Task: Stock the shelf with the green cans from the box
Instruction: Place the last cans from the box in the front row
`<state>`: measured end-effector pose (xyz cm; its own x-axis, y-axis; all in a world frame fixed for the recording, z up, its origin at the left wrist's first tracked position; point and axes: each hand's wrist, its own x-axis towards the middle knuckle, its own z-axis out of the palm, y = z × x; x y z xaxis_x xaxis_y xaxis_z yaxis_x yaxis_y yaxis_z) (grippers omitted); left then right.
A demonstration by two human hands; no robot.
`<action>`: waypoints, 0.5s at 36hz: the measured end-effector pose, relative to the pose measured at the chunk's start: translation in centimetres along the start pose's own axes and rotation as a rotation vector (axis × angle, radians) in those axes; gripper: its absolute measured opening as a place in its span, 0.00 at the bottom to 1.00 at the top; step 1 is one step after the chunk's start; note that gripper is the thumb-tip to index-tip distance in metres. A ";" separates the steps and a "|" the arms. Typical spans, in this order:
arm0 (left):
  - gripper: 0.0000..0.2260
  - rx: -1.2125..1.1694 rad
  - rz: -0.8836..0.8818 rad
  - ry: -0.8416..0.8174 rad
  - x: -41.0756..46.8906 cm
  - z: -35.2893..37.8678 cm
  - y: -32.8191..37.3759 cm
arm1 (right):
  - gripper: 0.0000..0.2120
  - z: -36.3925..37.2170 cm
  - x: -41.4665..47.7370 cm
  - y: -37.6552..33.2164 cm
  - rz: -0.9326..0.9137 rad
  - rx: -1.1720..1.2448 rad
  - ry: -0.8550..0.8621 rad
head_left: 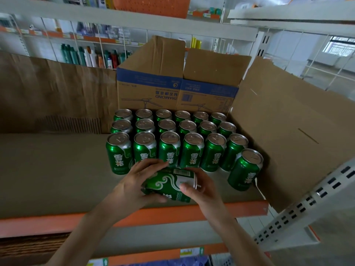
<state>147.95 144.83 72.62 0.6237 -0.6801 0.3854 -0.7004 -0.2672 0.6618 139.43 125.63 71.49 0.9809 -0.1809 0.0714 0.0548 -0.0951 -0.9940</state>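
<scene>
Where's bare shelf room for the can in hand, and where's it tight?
Free: the strip between the front row of cans and the orange shelf edge, left of the lone can; also the wide bare liner left of the rows. Tight: right side, lone can beside the cardboard flap; box right behind the back row.

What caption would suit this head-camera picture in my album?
Left hand and right hand hold a green can sideways before upright cans on the shelf.
</scene>
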 end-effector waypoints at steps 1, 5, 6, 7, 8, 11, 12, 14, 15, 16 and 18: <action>0.34 -0.073 -0.008 0.019 0.1 0.0 0.3 | 0.23 0.0 -0.1 -0.1 0.003 0.032 -0.002; 0.40 -0.305 -0.053 0.096 0.1 0.1 1.2 | 0.18 0.3 -0.7 -0.4 0.037 0.184 -0.011; 0.42 -0.347 -0.069 0.117 0.1 0.3 1.4 | 0.22 0.4 -0.7 -0.2 0.047 0.201 0.013; 0.44 -0.381 -0.082 0.140 0.1 0.4 1.4 | 0.28 0.6 -0.7 0.1 0.061 0.227 0.038; 0.45 -0.417 -0.093 0.159 0.2 0.5 1.5 | 0.32 0.9 -0.7 0.3 0.079 0.269 0.054; 0.44 -0.557 -0.160 0.177 0.2 0.7 2.1 | 0.35 1.4 -0.9 0.6 0.111 0.392 0.092; 0.43 -0.593 -0.177 0.177 0.2 0.8 2.3 | 0.36 1.3 -0.8 0.7 0.115 0.446 0.078; 0.43 -0.639 -0.206 0.193 0.2 1.0 2.6 | 0.39 1.4 -1.0 0.5 0.104 0.562 0.018; 0.42 -0.651 -0.219 0.207 0.3 1.1 2.4 | 0.38 1.5 -1.2 0.3 0.099 0.599 -0.009; 0.42 -0.657 -0.226 0.221 0.3 1.2 2.4 | 0.38 1.6 -1.3 0.2 0.097 0.630 -0.024; 0.40 -0.655 -0.234 0.232 0.4 1.3 2.1 | 0.38 1.7 -1.4 0.2 0.113 0.653 -0.029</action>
<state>146.31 143.06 73.32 0.8399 -0.4737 0.2649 -0.2339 0.1245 0.9642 138.36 127.50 71.09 0.9913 -0.1282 -0.0292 0.0446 0.5372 -0.8423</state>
